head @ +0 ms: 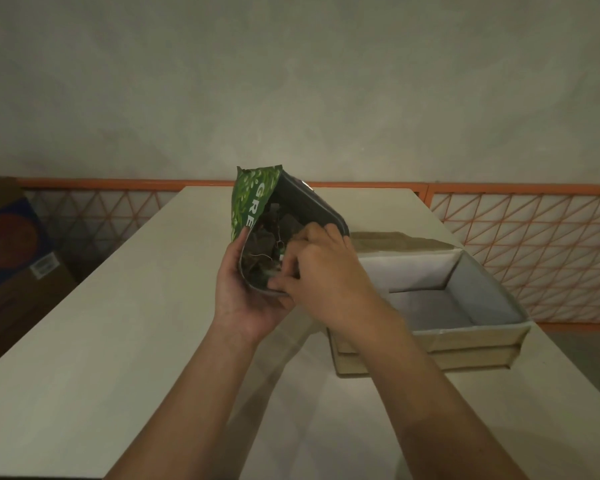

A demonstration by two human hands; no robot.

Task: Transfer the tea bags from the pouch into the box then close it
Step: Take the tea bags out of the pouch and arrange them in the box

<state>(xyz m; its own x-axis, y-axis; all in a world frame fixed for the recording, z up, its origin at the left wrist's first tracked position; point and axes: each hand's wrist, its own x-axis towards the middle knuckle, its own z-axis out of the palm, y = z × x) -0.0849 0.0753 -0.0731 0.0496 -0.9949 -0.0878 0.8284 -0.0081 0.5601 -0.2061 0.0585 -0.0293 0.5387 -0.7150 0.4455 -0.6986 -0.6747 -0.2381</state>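
Right hand [321, 268] fingers curl inside the pouch [257, 199] mouth among the tea bags [260, 237] — whether they grasp one cannot be told; left hand [243, 292] grips the pouch above the table [118, 306] — open box [465, 306] just right

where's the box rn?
Head view, right of centre: the open box sits on the table, just right of the hands and the pouch.

Pouch [253, 199] green, leaf print, white lettering; box [478, 336] tan outside, white inside; fence [534, 244] orange lattice
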